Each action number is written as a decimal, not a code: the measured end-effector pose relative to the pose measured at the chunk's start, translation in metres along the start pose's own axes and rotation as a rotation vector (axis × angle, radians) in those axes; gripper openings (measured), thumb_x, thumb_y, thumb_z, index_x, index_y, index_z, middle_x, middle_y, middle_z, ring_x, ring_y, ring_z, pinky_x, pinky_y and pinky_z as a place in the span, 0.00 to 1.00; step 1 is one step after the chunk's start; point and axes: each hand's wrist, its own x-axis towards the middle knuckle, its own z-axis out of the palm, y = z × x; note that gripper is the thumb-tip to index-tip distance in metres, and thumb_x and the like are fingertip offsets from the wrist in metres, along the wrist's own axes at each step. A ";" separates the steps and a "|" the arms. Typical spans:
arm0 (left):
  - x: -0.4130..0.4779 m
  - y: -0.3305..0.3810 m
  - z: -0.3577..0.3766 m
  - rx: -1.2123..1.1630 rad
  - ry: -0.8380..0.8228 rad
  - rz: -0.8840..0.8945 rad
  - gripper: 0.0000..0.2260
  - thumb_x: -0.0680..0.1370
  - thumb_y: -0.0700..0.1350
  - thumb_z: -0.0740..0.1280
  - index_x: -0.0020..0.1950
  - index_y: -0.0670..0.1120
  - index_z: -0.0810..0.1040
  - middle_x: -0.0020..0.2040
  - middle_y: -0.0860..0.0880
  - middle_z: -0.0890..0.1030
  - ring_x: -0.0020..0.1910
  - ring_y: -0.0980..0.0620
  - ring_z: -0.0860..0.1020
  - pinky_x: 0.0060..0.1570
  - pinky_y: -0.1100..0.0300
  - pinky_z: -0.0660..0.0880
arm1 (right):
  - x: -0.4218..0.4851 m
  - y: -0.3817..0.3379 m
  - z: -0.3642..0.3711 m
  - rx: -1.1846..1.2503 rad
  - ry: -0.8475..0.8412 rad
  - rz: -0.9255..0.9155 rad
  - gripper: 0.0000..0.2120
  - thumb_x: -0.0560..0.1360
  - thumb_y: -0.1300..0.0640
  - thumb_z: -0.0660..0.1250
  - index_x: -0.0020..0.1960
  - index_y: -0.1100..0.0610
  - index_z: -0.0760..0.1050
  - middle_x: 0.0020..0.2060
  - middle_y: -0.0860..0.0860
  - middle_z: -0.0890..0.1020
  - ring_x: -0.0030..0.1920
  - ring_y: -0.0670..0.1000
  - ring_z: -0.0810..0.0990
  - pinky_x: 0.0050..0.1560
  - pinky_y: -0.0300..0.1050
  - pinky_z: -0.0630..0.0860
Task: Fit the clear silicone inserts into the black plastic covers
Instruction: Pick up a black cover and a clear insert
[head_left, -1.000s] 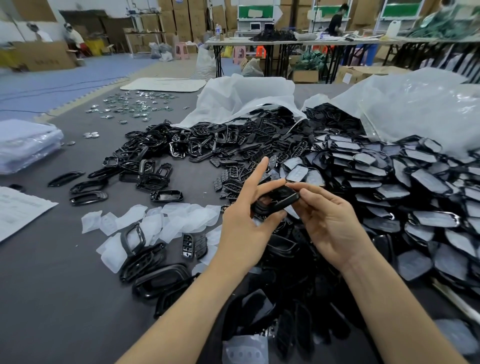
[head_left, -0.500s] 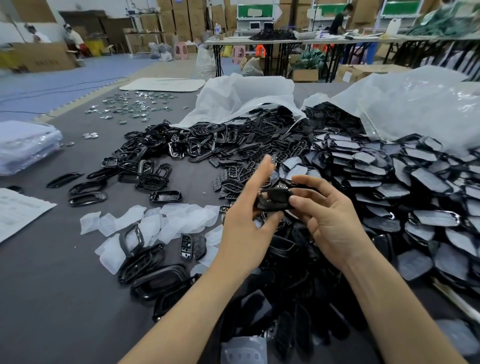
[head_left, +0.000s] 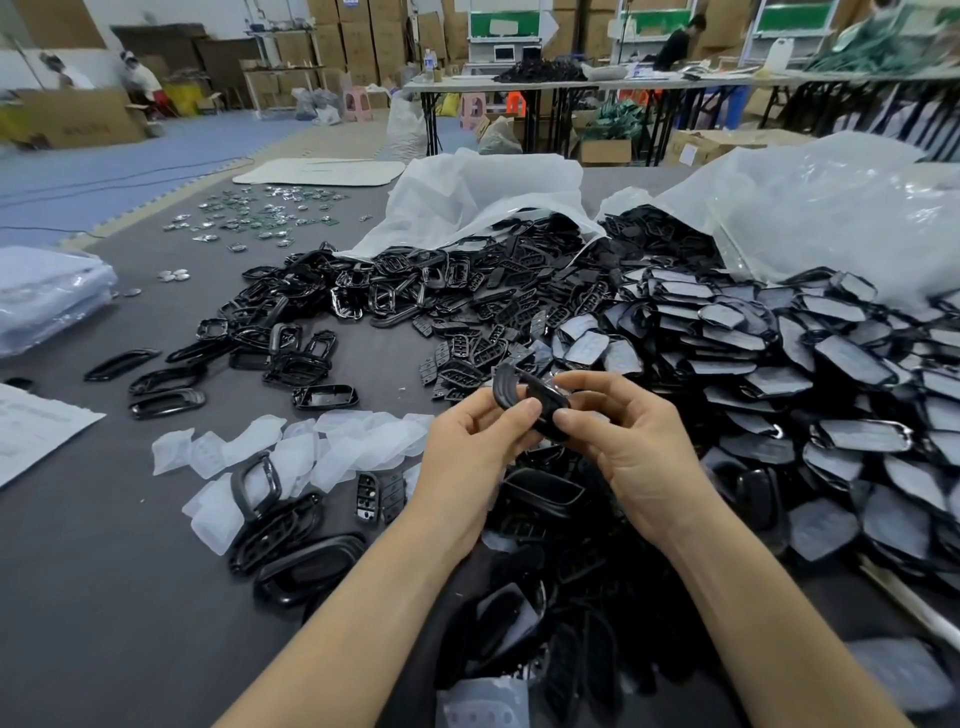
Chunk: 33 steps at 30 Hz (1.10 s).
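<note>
We hold one black cover (head_left: 523, 399) between both hands, fingers curled narrow round it. Our left hand (head_left: 465, 460) grips its left end with the thumb on the near face, and our right hand (head_left: 641, 457) pinches its right end between thumb and forefinger. The cover is tilted and clear of the table; whether an insert sits in it we cannot tell. Just under our fingers lies a dark heap (head_left: 545, 493) of black parts. Near the fingers on the left, the clear inserts (head_left: 337, 447) lie in a loose patch, a few black frames (head_left: 283, 530) on top of them. Beyond the fingertips bare covers (head_left: 467, 291) spill from a white bag (head_left: 483, 197). Right of the fingers a pile (head_left: 779, 364) of covers with pale inserts facing up runs out of a second bag (head_left: 831, 208). Farther left on the grey table (head_left: 104, 597) are a paper sheet (head_left: 36, 431) and, far beyond it, shiny discs (head_left: 260, 213).
</note>
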 end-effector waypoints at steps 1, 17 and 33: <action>0.000 0.000 0.000 0.022 0.019 -0.006 0.06 0.76 0.33 0.66 0.46 0.41 0.80 0.43 0.46 0.85 0.44 0.51 0.82 0.45 0.64 0.79 | 0.000 0.001 0.001 -0.032 -0.016 -0.010 0.14 0.70 0.72 0.69 0.43 0.53 0.83 0.40 0.55 0.79 0.41 0.50 0.80 0.49 0.45 0.80; 0.002 -0.001 -0.005 0.225 0.150 0.159 0.09 0.75 0.35 0.69 0.52 0.47 0.78 0.42 0.48 0.85 0.43 0.52 0.82 0.51 0.58 0.79 | -0.003 0.008 0.009 -0.164 0.010 -0.003 0.07 0.72 0.69 0.71 0.40 0.58 0.79 0.30 0.52 0.83 0.30 0.50 0.82 0.33 0.39 0.79; 0.005 0.002 -0.004 -0.175 0.087 -0.084 0.07 0.75 0.31 0.66 0.42 0.41 0.79 0.34 0.47 0.82 0.31 0.55 0.80 0.33 0.64 0.78 | -0.006 0.006 0.012 -0.101 -0.030 0.015 0.09 0.71 0.71 0.70 0.36 0.60 0.78 0.29 0.53 0.82 0.30 0.50 0.82 0.34 0.40 0.80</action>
